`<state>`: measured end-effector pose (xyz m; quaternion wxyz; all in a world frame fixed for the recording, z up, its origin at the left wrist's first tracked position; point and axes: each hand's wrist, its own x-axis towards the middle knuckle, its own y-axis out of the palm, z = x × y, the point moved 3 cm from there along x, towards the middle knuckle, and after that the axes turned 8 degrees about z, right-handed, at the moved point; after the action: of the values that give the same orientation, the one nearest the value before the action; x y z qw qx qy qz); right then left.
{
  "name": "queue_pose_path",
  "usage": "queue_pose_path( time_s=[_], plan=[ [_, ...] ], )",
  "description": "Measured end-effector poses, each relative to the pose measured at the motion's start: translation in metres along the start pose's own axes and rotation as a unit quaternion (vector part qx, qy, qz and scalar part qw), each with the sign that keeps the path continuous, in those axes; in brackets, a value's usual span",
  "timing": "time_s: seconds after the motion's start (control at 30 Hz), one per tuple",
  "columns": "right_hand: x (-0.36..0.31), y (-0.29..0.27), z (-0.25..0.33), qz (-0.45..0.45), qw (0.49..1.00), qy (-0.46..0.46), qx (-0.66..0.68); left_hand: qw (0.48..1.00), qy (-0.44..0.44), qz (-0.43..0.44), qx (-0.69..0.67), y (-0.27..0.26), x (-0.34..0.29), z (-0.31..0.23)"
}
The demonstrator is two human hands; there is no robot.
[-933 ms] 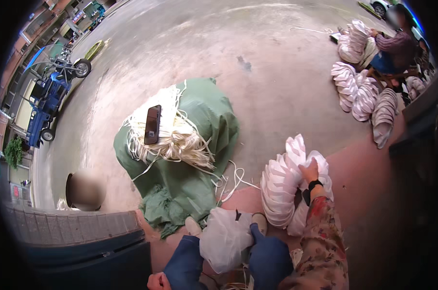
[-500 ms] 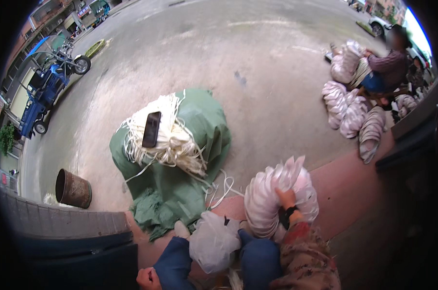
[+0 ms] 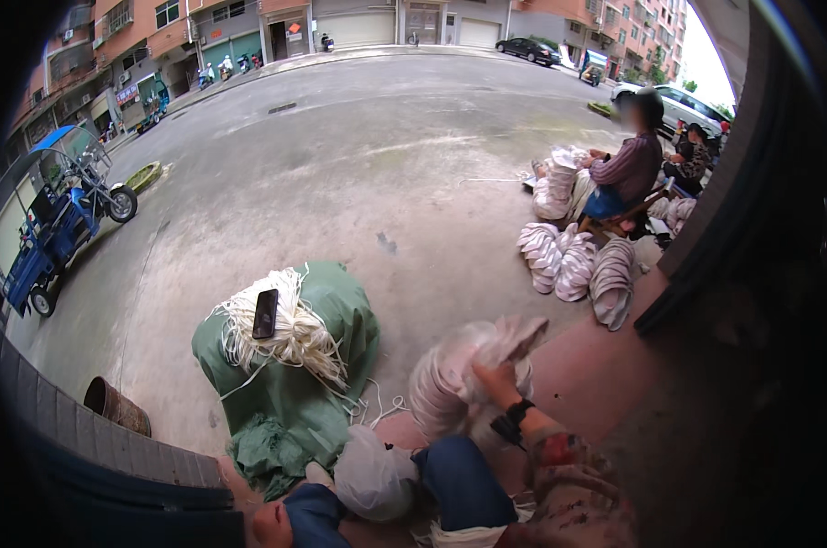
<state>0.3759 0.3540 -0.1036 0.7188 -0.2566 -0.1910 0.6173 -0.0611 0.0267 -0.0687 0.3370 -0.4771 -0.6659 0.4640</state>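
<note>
My right hand [image 3: 497,384], with a dark band at its wrist, grips the upper side of a bundle of pale pink, nested curved pieces [image 3: 439,388]. The pieces fan out in an arc and are smeared by motion. A small black object [image 3: 507,429] hangs beneath that wrist; its kind is unclear. At the lower edge, beside my left knee, my left hand [image 3: 272,523] shows only as a blurred shape, its fingers not readable. Between my knees lies a whitish translucent plastic bag [image 3: 374,475]. White strips [image 3: 473,536] rest by my right thigh.
Ahead, a green-covered mound [image 3: 345,306] carries white cords [image 3: 235,329] and a black phone [image 3: 265,313]. A rusty bucket [image 3: 118,406] stands left. At right, another person [image 3: 628,169] sits near more pink bundles [image 3: 559,260]. A blue three-wheeler [image 3: 62,224] is parked far left.
The view has tilted upward, bringing in the buildings across the road. My right hand still grips the pink bundle, which is now blurred with its upper pieces leaning to the right.
</note>
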Motion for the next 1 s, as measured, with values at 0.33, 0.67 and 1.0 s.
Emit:
queue_pose_path(
  time_s=[0.33,0.67,1.0],
  plan=[
    [-0.077,-0.041,0.256,0.018,0.928,-0.305,0.211,0.927,-0.054,-0.107,-0.355,-0.11,0.023,-0.015],
    [-0.17,-0.095,0.362,0.052,0.835,-0.5,0.225,0.887,0.013,-0.058,-0.458,-0.061,-0.021,-0.055],
    [-0.289,0.025,0.23,0.261,0.689,-0.671,-0.08,0.936,-0.008,0.041,-0.351,0.032,-0.112,-0.049]
  ],
)
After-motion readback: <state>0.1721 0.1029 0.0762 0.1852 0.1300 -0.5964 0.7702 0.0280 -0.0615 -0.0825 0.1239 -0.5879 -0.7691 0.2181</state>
